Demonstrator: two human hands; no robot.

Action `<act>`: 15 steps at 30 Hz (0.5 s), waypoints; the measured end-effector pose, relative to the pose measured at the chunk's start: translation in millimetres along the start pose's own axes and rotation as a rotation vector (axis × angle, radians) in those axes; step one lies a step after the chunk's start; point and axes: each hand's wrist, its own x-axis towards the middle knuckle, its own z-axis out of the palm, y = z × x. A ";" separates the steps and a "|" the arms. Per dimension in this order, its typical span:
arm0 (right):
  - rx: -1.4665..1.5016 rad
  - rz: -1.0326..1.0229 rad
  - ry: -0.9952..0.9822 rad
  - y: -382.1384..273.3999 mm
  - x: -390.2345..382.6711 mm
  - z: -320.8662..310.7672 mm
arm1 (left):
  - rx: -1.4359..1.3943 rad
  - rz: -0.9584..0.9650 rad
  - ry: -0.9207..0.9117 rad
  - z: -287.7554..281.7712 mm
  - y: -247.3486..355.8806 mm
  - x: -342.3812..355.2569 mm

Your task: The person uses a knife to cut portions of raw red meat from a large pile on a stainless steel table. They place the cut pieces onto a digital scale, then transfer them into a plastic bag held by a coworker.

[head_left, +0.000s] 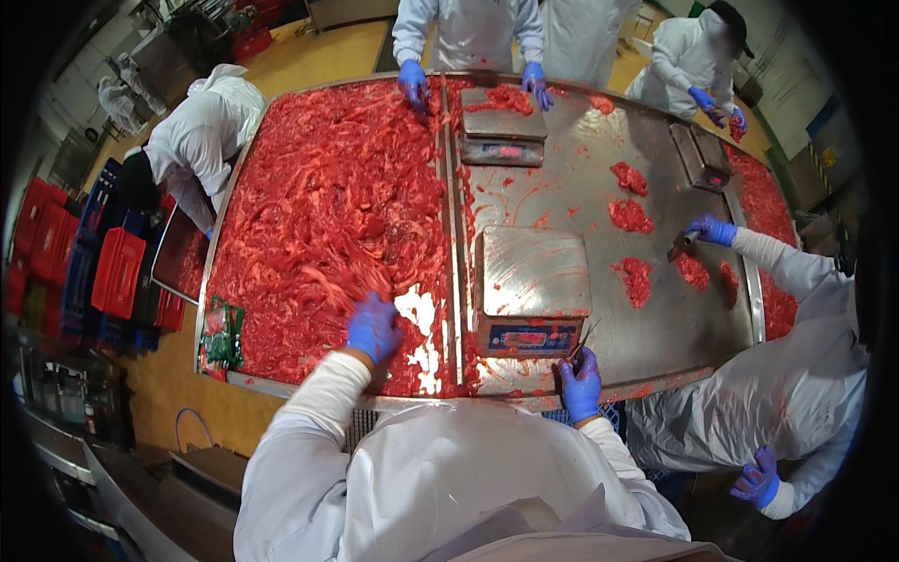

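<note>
My left hand [373,330], in a blue glove, is down in the pile of raw red meat strips [314,197] in the left tray; its fingers and the strips at them are blurred, so the grip is unclear. My right hand [581,382], also gloved, grips a knife [586,342] pointing up at the tray's front edge, just right of a steel scale [532,269] with a smeared top. A green packet [222,337] lies at the pile's front left corner. Separate meat portions [631,278] lie on the steel surface [674,328] to the right.
Co-workers in white stand around: one bent at left [201,131], one opposite [459,28], another at back right [684,66], and one at right [787,384] holding a tool. Two more scales [502,150] [698,159] sit on the table; red crates [117,272] stand at left.
</note>
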 end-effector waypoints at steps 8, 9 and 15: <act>-0.207 -0.015 -0.067 -41.6 -17.8 -3.5 | -0.217 0.321 -0.313 -5.5 50.7 -3.5; -0.246 -0.028 -0.056 -41.9 -15.3 -4.4 | -0.276 0.285 -0.353 -46.9 70.8 4.5; -0.289 -0.095 -0.056 -33.9 -7.5 -7.4 | -0.980 0.575 -0.314 -145.8 163.0 38.7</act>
